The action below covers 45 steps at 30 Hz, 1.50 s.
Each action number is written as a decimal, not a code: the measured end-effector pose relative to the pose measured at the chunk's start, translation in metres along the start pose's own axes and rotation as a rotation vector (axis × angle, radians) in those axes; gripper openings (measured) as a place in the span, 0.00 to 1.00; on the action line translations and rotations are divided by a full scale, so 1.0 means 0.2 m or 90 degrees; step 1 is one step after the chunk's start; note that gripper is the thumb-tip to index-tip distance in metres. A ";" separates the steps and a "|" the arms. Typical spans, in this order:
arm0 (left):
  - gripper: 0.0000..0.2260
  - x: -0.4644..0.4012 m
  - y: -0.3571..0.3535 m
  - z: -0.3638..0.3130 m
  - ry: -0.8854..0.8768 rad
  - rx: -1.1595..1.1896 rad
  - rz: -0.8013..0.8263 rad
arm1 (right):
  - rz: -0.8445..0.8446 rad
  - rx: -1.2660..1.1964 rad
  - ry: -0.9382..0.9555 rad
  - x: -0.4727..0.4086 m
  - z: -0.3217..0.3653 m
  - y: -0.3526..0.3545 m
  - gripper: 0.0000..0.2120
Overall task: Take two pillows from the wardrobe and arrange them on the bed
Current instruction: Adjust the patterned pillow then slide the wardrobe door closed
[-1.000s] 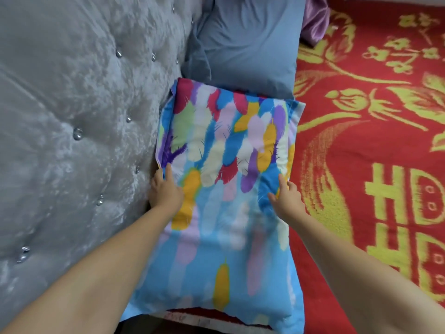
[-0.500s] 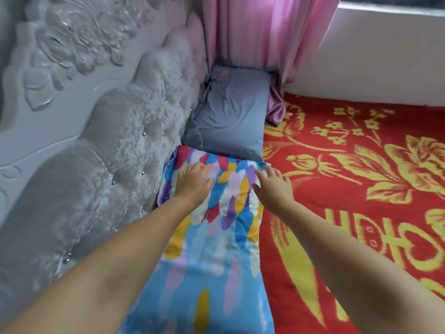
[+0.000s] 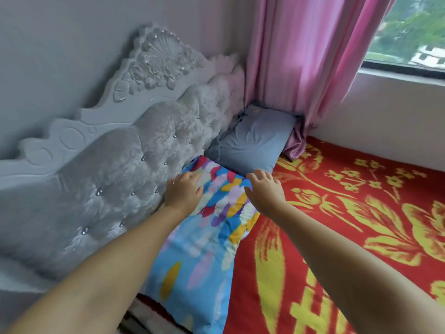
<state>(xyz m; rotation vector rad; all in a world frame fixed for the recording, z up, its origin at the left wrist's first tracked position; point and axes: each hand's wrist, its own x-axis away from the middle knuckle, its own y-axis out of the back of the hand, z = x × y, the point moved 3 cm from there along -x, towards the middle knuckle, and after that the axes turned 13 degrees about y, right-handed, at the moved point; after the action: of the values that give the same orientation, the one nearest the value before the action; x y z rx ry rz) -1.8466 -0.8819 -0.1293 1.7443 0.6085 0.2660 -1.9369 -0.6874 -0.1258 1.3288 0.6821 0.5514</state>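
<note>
1. The bed (image 3: 361,237), under a red and yellow cover, fills the right and near part of the scene, with open room to the right of both pillows.
2. The headboard (image 3: 108,177), grey and tufted, runs along the left and closes that side; the pillows can only shift right or nearer.
3. The curtain (image 3: 301,68) hangs in the far corner, its hem bunched on the bed just beside the grey pillow.
4. The feather pillow (image 3: 204,249) lies long against the headboard, its far end touching or slightly lapping the grey one, its near end close to the bed's near edge.
5. The grey pillow (image 3: 252,145) sits in the far corner between headboard and curtain.
6. The left hand (image 3: 184,191) rests on the feather pillow's far left part, fingers loosely bent; whether the grip pinches cloth, I cannot tell.
7. The right hand (image 3: 263,191) lies over the far right corner, fingers spread and relaxed, holding nothing that I can see.
8. Risks, as I judge them: a hard push far could ruck the grey pillow into the curtain; a pull nearer could tip the feather pillow off the near edge; pressing left could wedge it against the headboard.
</note>
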 end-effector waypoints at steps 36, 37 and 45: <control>0.18 4.34 1.19 0.85 0.822 -0.251 -0.279 | 0.059 -0.119 1.093 2.67 2.70 0.38 0.21; 0.18 4.43 1.23 0.86 0.857 -0.256 -0.291 | 0.050 -0.125 1.122 2.74 2.79 0.39 0.21; 0.18 5.11 1.47 0.96 1.048 -0.250 -0.367 | 0.069 -0.188 1.261 3.31 3.40 0.41 0.20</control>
<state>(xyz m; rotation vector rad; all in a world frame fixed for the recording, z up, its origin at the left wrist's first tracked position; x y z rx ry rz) -0.8229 -0.5462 -0.0437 0.5723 1.9777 1.3158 -0.9864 -0.6665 -0.0635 0.1178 1.9433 1.9720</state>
